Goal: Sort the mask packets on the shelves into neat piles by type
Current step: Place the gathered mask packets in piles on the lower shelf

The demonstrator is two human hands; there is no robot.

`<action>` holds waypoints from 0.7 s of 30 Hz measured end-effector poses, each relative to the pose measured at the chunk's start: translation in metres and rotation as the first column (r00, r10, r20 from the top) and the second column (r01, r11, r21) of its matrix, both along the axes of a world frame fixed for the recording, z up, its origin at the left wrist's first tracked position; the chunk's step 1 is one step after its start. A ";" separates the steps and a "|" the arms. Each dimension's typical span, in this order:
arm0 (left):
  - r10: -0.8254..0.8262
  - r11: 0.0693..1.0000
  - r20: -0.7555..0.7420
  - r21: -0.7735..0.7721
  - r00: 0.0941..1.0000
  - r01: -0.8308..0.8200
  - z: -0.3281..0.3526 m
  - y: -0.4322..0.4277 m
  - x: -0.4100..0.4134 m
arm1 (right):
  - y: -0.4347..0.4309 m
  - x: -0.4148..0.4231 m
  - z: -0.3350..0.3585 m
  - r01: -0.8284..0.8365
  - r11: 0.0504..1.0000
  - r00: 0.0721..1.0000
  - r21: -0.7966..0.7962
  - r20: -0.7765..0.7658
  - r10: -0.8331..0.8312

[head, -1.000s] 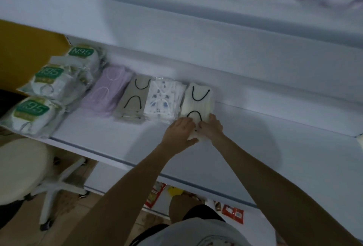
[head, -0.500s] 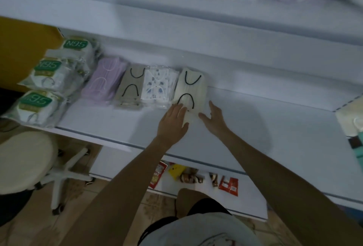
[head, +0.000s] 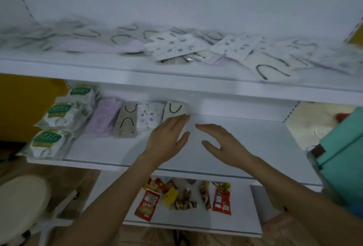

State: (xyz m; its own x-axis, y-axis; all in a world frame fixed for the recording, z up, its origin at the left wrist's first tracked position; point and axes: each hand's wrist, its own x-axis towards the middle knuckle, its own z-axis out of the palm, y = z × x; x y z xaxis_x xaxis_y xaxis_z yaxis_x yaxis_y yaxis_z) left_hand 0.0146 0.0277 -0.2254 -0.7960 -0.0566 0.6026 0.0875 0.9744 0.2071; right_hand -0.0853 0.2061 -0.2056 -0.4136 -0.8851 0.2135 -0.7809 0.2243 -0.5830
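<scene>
On the middle shelf stands a row of mask piles: N95 packets at the left, then purple, grey, patterned white and cream with black loops. My left hand lies flat over the near end of the cream pile, fingers straight. My right hand hovers open just right of it, holding nothing. On the upper shelf lies a jumble of unsorted mask packets, blurred.
A teal box and a cream item sit at the right end of the middle shelf. Snack packets lie on the lower shelf. A round stool stands at the lower left. A yellow wall is behind the N95 packets.
Both hands have let go of the cream pile and opened; the right hand moved away to the right. The view has tilted up, showing the upper shelf's jumble.
</scene>
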 end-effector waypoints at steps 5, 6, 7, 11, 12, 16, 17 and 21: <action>-0.206 0.970 -0.195 -0.170 0.959 0.174 0.073 0.029 0.008 | 0.034 0.011 0.100 0.041 0.953 0.987 -0.299 -0.134 -0.085; -0.234 0.965 -0.238 -0.176 0.943 0.195 0.089 0.034 0.005 | 0.039 0.006 0.118 0.082 0.927 0.982 -0.366 -0.130 -0.138; -0.250 0.963 -0.279 -0.174 0.927 0.207 0.105 0.037 0.001 | 0.043 0.000 0.136 0.125 0.898 0.975 -0.421 -0.116 -0.190; -0.230 0.971 -0.248 -0.125 0.941 0.205 0.163 0.031 -0.037 | 0.048 -0.055 0.183 0.336 0.861 0.922 -0.382 -0.052 -0.383; -0.209 0.977 -0.176 -0.079 0.962 0.198 0.175 0.027 -0.050 | 0.050 -0.073 0.189 0.391 0.855 0.901 -0.341 -0.048 -0.431; -0.125 0.992 0.045 0.041 0.991 0.124 0.202 0.014 -0.121 | 0.060 -0.147 0.203 0.585 0.786 0.805 -0.198 0.022 -0.593; -0.092 0.995 0.106 0.049 0.990 0.087 0.204 0.012 -0.140 | 0.062 -0.163 0.204 0.614 0.776 0.787 -0.145 0.031 -0.616; 0.122 0.992 0.388 -0.035 0.914 -0.118 0.206 0.011 -0.200 | 0.067 -0.205 0.207 0.632 0.769 0.774 0.097 -0.047 -0.631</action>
